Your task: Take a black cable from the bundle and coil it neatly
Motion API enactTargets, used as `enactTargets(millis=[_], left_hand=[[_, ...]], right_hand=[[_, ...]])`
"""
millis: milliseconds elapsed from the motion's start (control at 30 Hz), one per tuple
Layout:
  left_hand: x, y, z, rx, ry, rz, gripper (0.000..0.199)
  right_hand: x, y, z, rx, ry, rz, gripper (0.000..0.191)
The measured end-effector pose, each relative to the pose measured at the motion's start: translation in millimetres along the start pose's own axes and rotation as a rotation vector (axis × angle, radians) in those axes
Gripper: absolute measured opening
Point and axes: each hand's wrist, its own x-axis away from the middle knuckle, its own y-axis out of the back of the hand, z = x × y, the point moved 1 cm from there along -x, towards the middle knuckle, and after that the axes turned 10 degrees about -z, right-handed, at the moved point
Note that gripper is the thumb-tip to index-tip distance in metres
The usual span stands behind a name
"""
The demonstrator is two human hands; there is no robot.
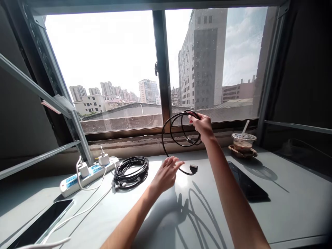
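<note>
My right hand (202, 125) is raised in front of the window and grips a black cable (173, 121) wound into loose loops. The cable's free end hangs down to a dark plug (193, 168) just above the grey table (290, 200). My left hand (166, 173) hovers low over the table with fingers spread, its fingertips close to the hanging cable end; I cannot tell whether they touch it. Left of that hand lies a second black cable coil (131, 167), flat on the table.
A white power strip (85, 173) with chargers and white leads sits at the left, a phone (43, 222) near the front left corner. A dark tablet or phone (246, 183) lies right of my arm. An iced drink cup with straw (243, 141) stands by the window sill.
</note>
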Motion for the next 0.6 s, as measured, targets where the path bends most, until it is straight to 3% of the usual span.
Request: enactTargets(millis=[67, 133, 267, 333, 433, 500, 600], left_hand=[[1.6, 3.8, 3.3, 0.04, 0.0, -0.052, 0.045], [0.2, 11.6, 5.9, 0.074, 0.064, -0.184, 0.04], [-17.4, 34.1, 10.8, 0.135, 0.314, -0.619, 0.027], [-35.1, 45.6, 15.4, 0.184, 0.488, -0.764, 0.042], [-69.1, 62.7, 23.4, 0.374, 0.768, -0.754, 0.067], [-92.0, 74.0, 25.7, 0.594, 0.857, -0.706, 0.058], [-117.8, 87.6, 23.1, 0.875, 0.848, -0.744, 0.043]], right_hand=[[-0.6, 6.0, 7.3, -0.021, -0.003, -0.028, 0.037], [0.4, 10.9, 14.6, -0.044, 0.0, -0.019, 0.038], [9.3, 18.3, 34.4, -0.108, 0.063, 0.083, 0.036], [16.7, 22.1, 46.6, -0.151, 0.116, 0.145, 0.036], [28.6, 28.1, 63.8, -0.248, 0.208, 0.257, 0.034], [35.1, 31.3, 71.8, -0.332, 0.274, 0.334, 0.029], [39.2, 33.3, 75.5, -0.421, 0.338, 0.411, 0.021]])
